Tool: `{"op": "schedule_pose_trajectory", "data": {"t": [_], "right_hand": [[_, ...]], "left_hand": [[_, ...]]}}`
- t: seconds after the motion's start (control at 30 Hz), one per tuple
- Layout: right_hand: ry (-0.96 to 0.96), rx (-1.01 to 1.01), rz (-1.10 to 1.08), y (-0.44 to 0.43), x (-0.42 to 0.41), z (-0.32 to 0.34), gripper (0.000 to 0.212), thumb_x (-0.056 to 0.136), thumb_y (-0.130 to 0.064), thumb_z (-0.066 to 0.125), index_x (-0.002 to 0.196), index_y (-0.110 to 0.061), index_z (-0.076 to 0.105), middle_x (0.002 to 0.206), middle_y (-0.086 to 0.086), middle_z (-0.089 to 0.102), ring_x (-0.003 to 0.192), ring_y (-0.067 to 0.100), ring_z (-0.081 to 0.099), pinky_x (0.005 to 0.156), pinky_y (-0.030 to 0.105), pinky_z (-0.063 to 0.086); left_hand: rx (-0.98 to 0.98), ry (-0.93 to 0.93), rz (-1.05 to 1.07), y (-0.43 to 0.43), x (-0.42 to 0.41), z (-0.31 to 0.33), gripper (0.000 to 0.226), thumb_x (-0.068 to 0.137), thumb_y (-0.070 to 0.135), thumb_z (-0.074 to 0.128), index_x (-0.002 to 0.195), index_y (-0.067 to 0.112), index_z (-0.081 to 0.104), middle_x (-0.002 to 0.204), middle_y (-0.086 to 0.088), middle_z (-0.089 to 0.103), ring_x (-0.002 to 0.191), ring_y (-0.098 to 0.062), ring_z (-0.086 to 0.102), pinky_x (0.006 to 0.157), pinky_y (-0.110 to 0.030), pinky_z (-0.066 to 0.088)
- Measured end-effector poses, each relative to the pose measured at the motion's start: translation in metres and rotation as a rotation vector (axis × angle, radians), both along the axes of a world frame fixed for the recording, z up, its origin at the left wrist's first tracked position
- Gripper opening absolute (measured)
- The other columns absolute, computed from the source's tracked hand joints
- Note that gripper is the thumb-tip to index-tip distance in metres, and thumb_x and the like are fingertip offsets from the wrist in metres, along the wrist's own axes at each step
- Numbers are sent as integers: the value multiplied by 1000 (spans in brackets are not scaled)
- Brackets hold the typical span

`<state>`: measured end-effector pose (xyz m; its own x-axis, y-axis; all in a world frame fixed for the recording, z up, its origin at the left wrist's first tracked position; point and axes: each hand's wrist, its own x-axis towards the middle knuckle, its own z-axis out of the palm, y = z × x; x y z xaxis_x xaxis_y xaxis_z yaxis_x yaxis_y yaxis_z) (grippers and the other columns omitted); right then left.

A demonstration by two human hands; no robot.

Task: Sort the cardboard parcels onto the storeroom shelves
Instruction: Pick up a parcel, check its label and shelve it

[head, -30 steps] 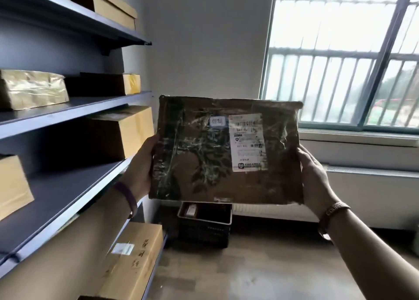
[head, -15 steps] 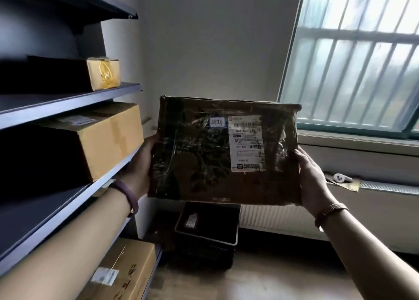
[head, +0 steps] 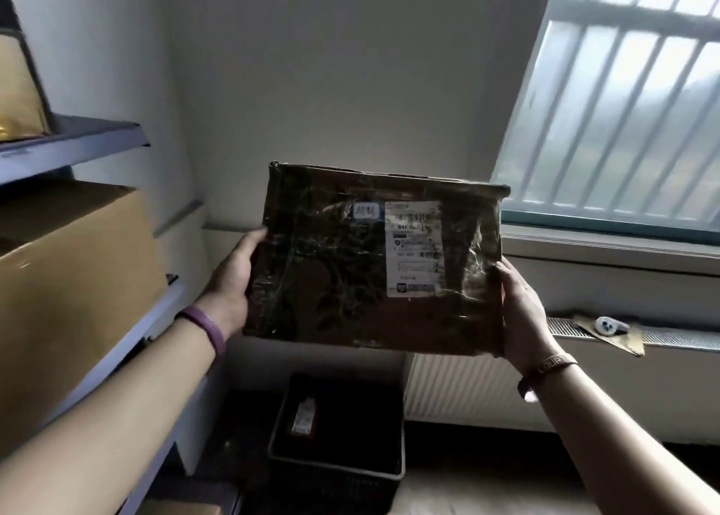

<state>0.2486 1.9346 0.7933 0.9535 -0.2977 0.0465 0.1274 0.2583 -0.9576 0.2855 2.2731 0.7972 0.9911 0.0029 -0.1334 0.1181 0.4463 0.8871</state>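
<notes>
You hold a flat cardboard parcel [head: 374,257] up in front of you with both hands, its broad face turned toward you, well clear of the shelves. It is wrapped in glossy clear tape and carries a white shipping label [head: 413,247] on the right half of that face, with a small pale sticker [head: 365,210] just left of the label's top. The print is too blurred to read.

Your left hand [head: 230,281] grips the parcel's left edge: the thumb lies on the near face and the fingers are hidden behind it. A purple band [head: 208,329] sits on that wrist. Your right hand [head: 520,308] grips the right edge the same way, thumb on the front, fingers wrapped out of sight. A tan bracelet [head: 545,364] circles that wrist.

At the left stands a grey metal shelf unit [head: 74,144]. A large plain cardboard box [head: 78,281] rests on its middle level, left of your left forearm. On the level above, a gold-wrapped parcel [head: 17,90] shows at the frame edge.

Below the parcel, on the floor, sits a dark crate [head: 335,452] with a pale rim; a small labelled item [head: 304,417] lies inside it. To the right is a barred window [head: 623,105], and under it a white radiator [head: 459,386]. On the radiator's top ledge lie a scrap of brown paper [head: 623,341] and a small white object [head: 607,325].
</notes>
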Motion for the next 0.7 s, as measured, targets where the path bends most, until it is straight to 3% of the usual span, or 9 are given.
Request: {"op": "schedule_pose_trajectory", "data": {"t": [0.1, 0.2, 0.37, 0.5, 0.6, 0.7], "right_hand": [[32, 29, -4, 0, 50, -13, 29, 96, -25, 52, 120, -22, 68, 123, 12, 68, 120, 37, 59, 102, 60, 44], [93, 14, -15, -4, 97, -31, 28, 96, -29, 51, 119, -25, 68, 122, 12, 68, 118, 40, 60, 98, 67, 43], [141, -6, -88, -23, 173, -90, 36, 100, -35, 49, 125, -14, 64, 123, 12, 68, 111, 26, 64, 95, 46, 53], [209, 2, -21, -46, 240, -158, 37, 102, -32, 46, 131, -13, 59, 128, 11, 64, 124, 32, 57, 106, 54, 43], [282, -79, -4, -58, 291, -213, 36, 101, -31, 48, 132, -15, 59, 131, 6, 64, 126, 26, 55, 110, 51, 40], [354, -141, 43, -61, 323, -263, 34, 101, -30, 48, 130, -17, 61, 130, 2, 65, 127, 21, 55, 111, 46, 40]], "left_hand": [[-2, 54, -26, -2, 57, -10, 39, 83, 52, 58, 86, 18, 77, 96, -9, 73, 85, -26, 70, 80, -36, 54], [15, 100, -24, -9, 109, -27, 41, 85, 51, 56, 93, 15, 74, 104, -12, 70, 89, -28, 68, 88, -39, 52], [55, 201, -46, -31, 189, -80, 55, 87, 52, 53, 123, 12, 63, 121, -18, 60, 105, -34, 61, 103, -49, 43], [153, 294, -10, -51, 247, -139, 59, 87, 52, 53, 128, 10, 59, 128, -14, 59, 117, -32, 56, 108, -51, 38], [260, 325, 87, -59, 284, -195, 59, 88, 53, 53, 135, 17, 54, 139, -9, 53, 129, -28, 48, 113, -47, 32], [299, 432, 89, -60, 307, -249, 60, 86, 59, 52, 133, 21, 55, 136, -8, 55, 127, -28, 50, 110, -48, 35]]}}
